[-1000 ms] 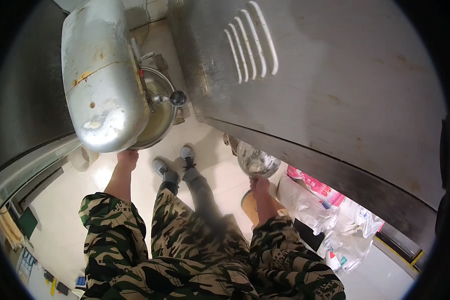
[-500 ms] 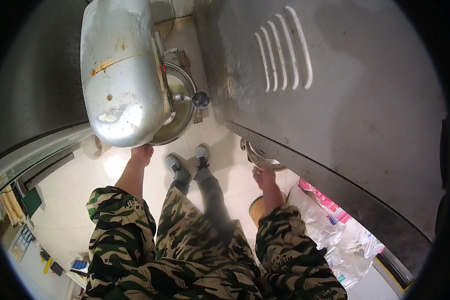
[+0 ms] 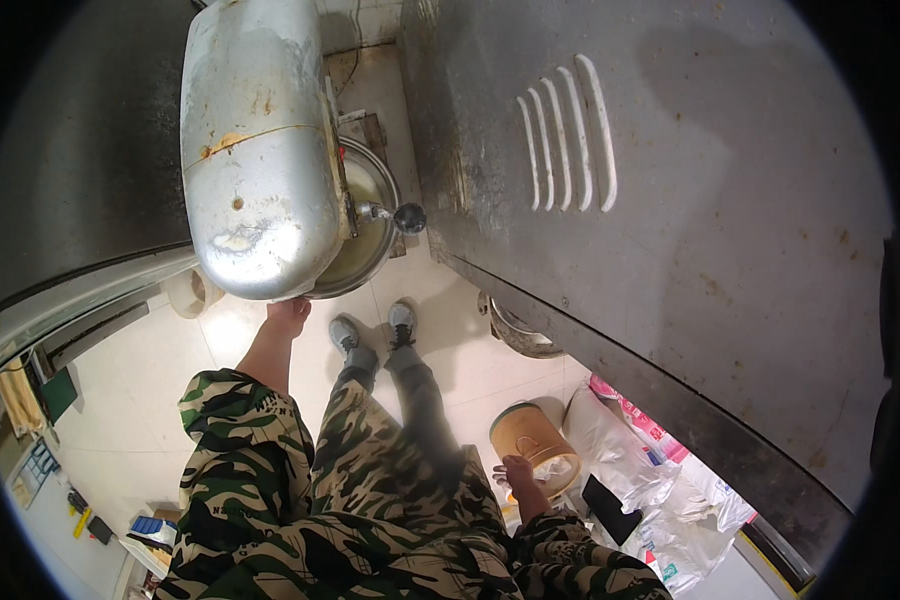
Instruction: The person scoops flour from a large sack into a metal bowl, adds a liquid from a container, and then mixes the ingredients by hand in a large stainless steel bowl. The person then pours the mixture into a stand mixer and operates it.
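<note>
Mixing bowl (image 3: 373, 268) stands beneath the silver mixer head (image 3: 260, 200). Left hand (image 3: 288, 312) is at the bowl's near side, partly hidden; I cannot tell its grip. Right hand (image 3: 516, 474), spread, hangs near the tan bucket (image 3: 515, 435).

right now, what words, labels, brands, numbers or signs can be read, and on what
Left sleeve: dark letters, broken by folds; not copied out.
Right sleeve: faint letters, too blurred to read.
Pink bag: print too small to read.
White bags: coloured marks too small to read.
Mixer: no lettering visible.
</note>
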The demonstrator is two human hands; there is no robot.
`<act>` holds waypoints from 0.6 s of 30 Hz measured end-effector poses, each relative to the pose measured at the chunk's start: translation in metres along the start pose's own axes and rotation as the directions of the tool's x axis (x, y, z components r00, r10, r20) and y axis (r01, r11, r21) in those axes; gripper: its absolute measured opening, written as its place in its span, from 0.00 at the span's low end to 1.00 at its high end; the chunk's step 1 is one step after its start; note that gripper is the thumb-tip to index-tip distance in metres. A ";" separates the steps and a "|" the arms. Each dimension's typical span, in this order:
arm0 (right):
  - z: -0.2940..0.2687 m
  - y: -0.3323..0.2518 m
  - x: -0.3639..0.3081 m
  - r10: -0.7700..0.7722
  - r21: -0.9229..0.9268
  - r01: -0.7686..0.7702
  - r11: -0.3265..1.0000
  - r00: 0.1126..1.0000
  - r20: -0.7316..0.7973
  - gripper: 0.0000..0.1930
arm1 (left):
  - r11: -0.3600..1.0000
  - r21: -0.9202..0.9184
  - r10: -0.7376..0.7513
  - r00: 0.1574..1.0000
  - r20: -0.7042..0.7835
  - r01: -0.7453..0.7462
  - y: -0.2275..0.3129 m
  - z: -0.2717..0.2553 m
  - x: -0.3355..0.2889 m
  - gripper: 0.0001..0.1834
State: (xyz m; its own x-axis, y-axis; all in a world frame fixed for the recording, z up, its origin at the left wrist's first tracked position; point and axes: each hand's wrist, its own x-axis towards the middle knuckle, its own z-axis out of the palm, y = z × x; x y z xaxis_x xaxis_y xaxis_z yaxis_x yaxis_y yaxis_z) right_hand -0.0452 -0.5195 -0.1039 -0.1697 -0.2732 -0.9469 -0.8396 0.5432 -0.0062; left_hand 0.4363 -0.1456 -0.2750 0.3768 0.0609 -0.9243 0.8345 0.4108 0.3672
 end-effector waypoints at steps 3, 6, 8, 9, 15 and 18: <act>-0.009 0.007 -0.004 0.031 0.017 -0.031 0.999 0.999 -0.012 0.09 | 1.000 0.014 0.009 1.000 -0.025 -0.009 -0.003 0.003 0.000 0.11; -0.008 0.010 -0.007 0.031 -0.007 -0.031 0.999 0.999 -0.035 0.10 | 1.000 0.005 0.009 1.000 0.019 -0.009 -0.002 -0.001 0.002 0.10; -0.004 0.010 -0.008 0.028 -0.013 -0.029 1.000 0.999 -0.031 0.11 | 1.000 -0.009 0.010 0.999 0.044 -0.009 -0.002 -0.002 0.001 0.10; -0.003 0.010 -0.009 0.028 -0.015 -0.028 0.999 0.999 -0.031 0.12 | 1.000 -0.021 0.007 0.999 0.037 -0.007 -0.002 0.000 0.000 0.10; 0.003 0.009 -0.006 0.008 -0.018 -0.009 1.000 1.000 -0.025 0.14 | 0.999 -0.030 -0.013 1.000 -0.018 0.012 -0.006 -0.008 0.006 0.07; 0.006 0.009 -0.009 0.027 -0.011 -0.027 1.000 1.000 -0.008 0.12 | 0.999 -0.017 -0.047 0.998 0.031 0.047 -0.004 -0.009 0.014 0.07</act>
State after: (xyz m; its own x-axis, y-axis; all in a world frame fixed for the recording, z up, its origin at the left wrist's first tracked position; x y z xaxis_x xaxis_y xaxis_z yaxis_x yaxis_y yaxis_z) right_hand -0.0484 -0.5071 -0.0971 -0.1966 -0.2645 -0.9441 -0.8401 0.5419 0.0231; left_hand 0.4343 -0.1386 -0.2904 0.3496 0.0139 -0.9368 0.8444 0.4285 0.3215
